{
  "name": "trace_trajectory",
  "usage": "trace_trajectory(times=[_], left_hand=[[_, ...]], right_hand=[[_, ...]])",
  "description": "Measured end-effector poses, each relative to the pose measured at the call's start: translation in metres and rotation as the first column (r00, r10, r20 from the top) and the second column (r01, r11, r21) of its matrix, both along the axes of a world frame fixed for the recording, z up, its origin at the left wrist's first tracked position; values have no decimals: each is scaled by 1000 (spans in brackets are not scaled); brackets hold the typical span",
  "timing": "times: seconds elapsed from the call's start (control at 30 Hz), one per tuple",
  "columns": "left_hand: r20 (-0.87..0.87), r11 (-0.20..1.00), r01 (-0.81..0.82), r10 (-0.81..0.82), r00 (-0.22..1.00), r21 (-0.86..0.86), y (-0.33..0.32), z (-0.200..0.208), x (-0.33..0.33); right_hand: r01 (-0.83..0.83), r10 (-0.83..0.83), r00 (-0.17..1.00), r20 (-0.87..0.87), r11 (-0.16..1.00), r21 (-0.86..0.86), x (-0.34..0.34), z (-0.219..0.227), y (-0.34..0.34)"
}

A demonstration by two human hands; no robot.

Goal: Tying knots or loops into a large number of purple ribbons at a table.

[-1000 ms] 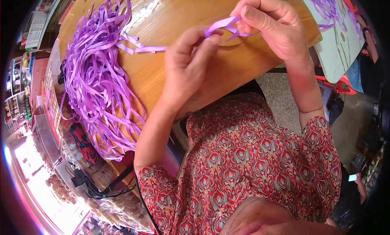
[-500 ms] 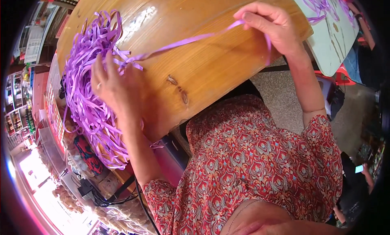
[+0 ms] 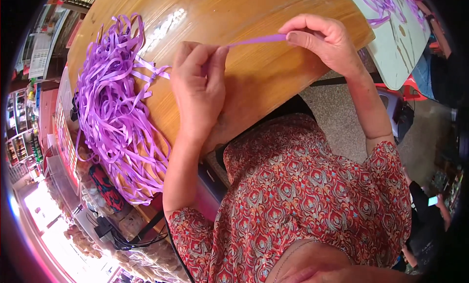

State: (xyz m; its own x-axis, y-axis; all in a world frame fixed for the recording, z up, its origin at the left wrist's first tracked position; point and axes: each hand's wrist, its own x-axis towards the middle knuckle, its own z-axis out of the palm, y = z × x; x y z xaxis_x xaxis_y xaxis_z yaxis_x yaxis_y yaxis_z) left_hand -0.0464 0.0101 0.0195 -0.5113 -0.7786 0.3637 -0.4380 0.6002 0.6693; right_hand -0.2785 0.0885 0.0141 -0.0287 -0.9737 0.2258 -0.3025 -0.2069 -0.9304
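A purple ribbon (image 3: 256, 39) is stretched between my two hands, above the wooden table. My left hand (image 3: 199, 82) pinches it near the table's middle, fingers curled. To the right, my right hand (image 3: 325, 41) grips the other end between thumb and forefinger. Past my left hand the ribbon runs on toward a knotted piece (image 3: 155, 72) at the edge of a big tangled heap of purple ribbon (image 3: 115, 102). That heap covers the left side of the table and hangs over its near left edge.
The wooden table (image 3: 264, 82) has a rounded right corner. Beyond it stands a white table (image 3: 398, 53) with more purple ribbon (image 3: 381, 4). Cables and a black plug (image 3: 103, 228) lie at lower left. A person holding a phone (image 3: 433, 201) is at the far right.
My left hand has moved right, away from the heap, and now pinches the ribbon. My right hand stays nearly in place, and the loose tail below it no longer shows.
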Motion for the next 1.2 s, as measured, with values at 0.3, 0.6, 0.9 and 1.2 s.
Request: trace_trajectory(times=[0.3, 0.6, 0.9, 1.2], left_hand=[[-562, 901, 278, -48, 826, 332, 20, -7, -37], [-372, 734, 194, 85, 925, 651, 19, 3, -20], [-461, 653, 241, 187, 868, 718, 12, 1, -15], [-514, 727, 253, 159, 843, 639, 11, 6, -15]], right_hand=[[-45, 0, 990, -142, 950, -309, 39, 10, -12], [-46, -36, 958, -284, 960, -277, 24, 5, -6], [-91, -90, 892, -444, 925, -370, 26, 1, -7], [-66, -46, 925, -377, 958, -281, 25, 1, -5]])
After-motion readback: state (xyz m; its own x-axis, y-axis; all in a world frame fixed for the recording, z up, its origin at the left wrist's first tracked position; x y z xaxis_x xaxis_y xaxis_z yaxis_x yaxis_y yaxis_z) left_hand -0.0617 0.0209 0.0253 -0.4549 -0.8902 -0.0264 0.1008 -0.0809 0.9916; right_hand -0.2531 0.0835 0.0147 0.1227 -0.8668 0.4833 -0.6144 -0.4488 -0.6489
